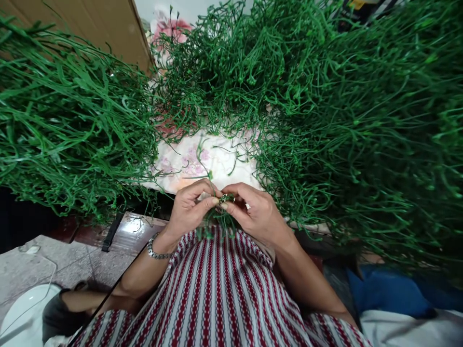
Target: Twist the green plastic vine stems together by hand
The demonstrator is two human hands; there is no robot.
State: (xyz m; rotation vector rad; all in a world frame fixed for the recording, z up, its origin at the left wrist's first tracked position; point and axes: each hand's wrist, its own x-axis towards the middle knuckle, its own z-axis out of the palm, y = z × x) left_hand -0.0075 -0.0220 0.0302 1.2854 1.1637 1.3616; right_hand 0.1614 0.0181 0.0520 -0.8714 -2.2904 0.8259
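Observation:
Just above my lap, my left hand (191,205) and my right hand (255,209) meet with thumbs and fingertips pinched. Between them is a small bunch of green plastic-looking plant stems (227,197). One thin stem (210,173) rises from my left fingertips, and blurred stem ends hang below both hands. How the pieces join is hidden by my fingers. Beyond my hands lie a few loose stems (234,161) on a pale floral cloth (217,149).
Large heaps of similar green stems lie at the left (72,115), at the back (253,58) and at the right (379,144). A brown cardboard panel (97,29) stands at the back left. Another person's leg (81,301) and a white round object (29,308) are at the lower left.

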